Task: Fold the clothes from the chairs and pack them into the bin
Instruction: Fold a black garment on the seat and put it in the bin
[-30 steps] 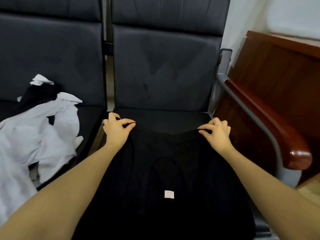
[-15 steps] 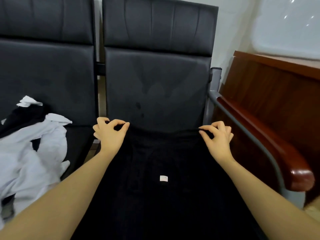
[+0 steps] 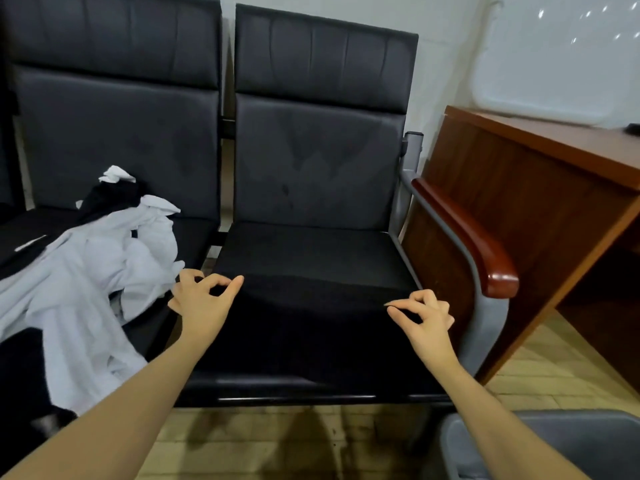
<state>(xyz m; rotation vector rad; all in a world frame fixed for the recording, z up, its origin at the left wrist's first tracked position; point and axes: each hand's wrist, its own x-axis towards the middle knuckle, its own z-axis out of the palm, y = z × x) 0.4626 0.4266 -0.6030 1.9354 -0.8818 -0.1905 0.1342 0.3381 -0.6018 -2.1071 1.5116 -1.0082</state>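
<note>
pinching black garment (image 3: 311,323) w/ both hands, no label visible

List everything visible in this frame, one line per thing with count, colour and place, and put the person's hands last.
black garment: one, black, spread on the right chair seat, far edge pinched at both corners
clothes pile: one heap, white and black pieces, on the left chair seat
chairs: two, black padded, side by side against the wall
armrest: one, reddish wood on a grey frame, right of the right chair
desk: one, reddish-brown wood, far right
bin: one, grey, bottom right corner on the floor
floor: tan tiles, stained, in front of the chairs
left hand: one, pinches the garment's far left corner
right hand: one, pinches the garment's far right corner
</note>
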